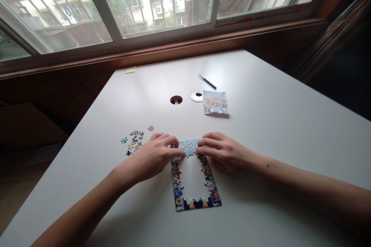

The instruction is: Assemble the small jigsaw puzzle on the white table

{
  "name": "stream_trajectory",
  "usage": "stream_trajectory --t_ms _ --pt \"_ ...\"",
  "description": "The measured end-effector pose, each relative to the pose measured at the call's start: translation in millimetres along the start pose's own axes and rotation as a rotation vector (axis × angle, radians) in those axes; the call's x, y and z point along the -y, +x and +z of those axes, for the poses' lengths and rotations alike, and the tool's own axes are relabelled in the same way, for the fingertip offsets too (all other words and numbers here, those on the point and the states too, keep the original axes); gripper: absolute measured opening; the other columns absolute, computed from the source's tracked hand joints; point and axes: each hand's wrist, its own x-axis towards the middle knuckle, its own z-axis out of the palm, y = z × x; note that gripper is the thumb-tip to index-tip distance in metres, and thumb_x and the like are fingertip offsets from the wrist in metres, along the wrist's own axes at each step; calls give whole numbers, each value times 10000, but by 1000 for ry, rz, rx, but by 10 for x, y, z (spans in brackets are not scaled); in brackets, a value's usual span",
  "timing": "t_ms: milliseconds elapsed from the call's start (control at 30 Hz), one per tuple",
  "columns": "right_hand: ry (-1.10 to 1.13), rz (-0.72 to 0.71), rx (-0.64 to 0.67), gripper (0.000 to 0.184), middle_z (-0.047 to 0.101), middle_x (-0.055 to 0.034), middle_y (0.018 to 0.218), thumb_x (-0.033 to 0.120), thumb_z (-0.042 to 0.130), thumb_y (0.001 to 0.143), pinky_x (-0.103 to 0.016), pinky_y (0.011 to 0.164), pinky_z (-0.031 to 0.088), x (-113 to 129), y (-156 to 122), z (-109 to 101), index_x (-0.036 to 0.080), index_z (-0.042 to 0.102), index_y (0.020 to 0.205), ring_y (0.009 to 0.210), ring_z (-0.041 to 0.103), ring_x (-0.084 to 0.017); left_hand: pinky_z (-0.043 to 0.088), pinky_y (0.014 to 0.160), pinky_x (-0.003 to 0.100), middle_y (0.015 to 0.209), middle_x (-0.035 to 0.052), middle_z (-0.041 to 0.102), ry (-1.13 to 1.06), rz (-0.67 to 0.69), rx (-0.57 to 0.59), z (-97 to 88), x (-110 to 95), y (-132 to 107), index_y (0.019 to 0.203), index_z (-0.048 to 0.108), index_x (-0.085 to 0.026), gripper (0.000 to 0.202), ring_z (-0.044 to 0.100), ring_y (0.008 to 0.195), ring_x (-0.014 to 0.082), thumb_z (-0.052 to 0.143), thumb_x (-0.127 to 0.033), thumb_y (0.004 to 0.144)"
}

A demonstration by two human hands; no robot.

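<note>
A partly assembled jigsaw puzzle (213,189) lies on the white desk (261,119) in front of the person, its border joined around a bare middle. The left hand (162,152) rests at its upper left corner and the right hand (218,148) at its upper right, fingers bent, fingertips touching the light-blue top section; whether either one grips a piece cannot be told. Loose pieces (135,139) lie scattered beyond the left hand. Farther back are a printed sheet (216,102) and a slim pen-like object (207,81).
</note>
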Motion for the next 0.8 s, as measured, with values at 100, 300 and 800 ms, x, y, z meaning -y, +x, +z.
stream_trajectory --t_ms 100,300,800 --pt "-17 0 18 400 634 -96 1086 76 436 920 -414 863 477 0 -3 4 201 555 1280 1025 523 -231 363 927 369 1131 36 585 24 -3 11 34 -10 -5 1206 605 -333 421 536 1012 194 434 -47 948" --pt "-43 -1 31 438 630 -95 1098 76 428 923 -413 881 464 0 -9 14 215 533 1325 1040 518 -237 355 933 387 1124 44 581 40 -7 8 75 -29 16 1242 568 -326 468 523 1031 209 471 -30 893" --pt "-24 -8 24 419 621 -110 1290 85 415 937 -427 921 453 22 9 -10 194 536 1324 1152 527 -244 355 974 397 1356 9 581 -11 20 1 42 -58 39 1212 581 -278 432 530 1097 216 419 -22 903"
